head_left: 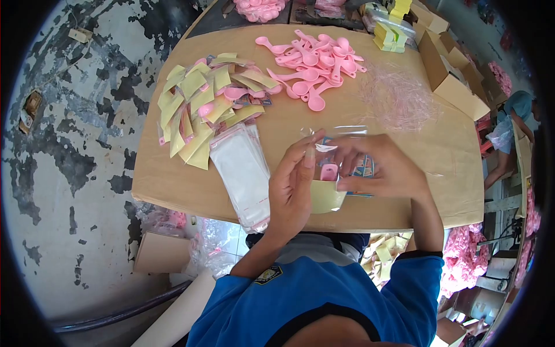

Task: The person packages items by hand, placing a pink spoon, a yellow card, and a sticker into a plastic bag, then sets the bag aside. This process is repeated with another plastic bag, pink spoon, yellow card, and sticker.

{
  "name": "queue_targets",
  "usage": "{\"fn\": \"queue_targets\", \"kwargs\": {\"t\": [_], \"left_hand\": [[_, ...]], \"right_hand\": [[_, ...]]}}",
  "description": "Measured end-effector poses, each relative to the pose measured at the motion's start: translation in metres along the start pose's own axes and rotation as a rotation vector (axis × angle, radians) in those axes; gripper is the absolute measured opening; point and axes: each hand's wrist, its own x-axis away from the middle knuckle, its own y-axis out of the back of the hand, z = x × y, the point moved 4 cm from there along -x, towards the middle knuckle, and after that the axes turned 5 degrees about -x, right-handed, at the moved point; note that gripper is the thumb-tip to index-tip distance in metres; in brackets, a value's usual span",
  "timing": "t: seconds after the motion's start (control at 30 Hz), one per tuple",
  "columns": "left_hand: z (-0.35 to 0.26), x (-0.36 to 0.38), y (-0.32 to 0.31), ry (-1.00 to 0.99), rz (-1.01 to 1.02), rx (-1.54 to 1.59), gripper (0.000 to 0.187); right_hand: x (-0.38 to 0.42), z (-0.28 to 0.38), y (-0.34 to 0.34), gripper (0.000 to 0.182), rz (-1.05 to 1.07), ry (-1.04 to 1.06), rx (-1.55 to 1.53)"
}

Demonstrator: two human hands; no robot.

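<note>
My left hand point(292, 191) pinches the left edge of a clear plastic bag near the front of the table. Inside or against the bag are a pale yellow card point(327, 198) and a pink spoon point(329, 172), of which only the handle end shows. On the bag's other side, my right hand point(386, 168) has its thumb at the yellow card and its slightly blurred fingers curled over the bag. Blue printed cards point(364, 168) lie partly hidden behind my right hand. Left of my left hand rests a stack of clear plastic bags point(238, 173).
Filled packets with yellow cards point(202, 104) are heaped at the left. Loose pink spoons point(318, 61) and a tangle of thin pinkish strands point(399, 95) lie farther back. An open cardboard box point(454, 78) stands at the right edge; another person point(514, 124) is beyond it.
</note>
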Motion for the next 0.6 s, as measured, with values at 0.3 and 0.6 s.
{"fn": "queue_targets", "kwargs": {"t": [0.3, 0.6], "left_hand": [[0.002, 0.004, 0.000, 0.145, -0.047, 0.059, 0.028], [-0.003, 0.008, 0.004, 0.088, -0.046, 0.084, 0.029]], "right_hand": [[0.002, -0.015, -0.007, 0.022, -0.093, -0.054, -0.216], [0.001, -0.014, -0.009, 0.018, -0.155, -0.061, -0.225]]}}
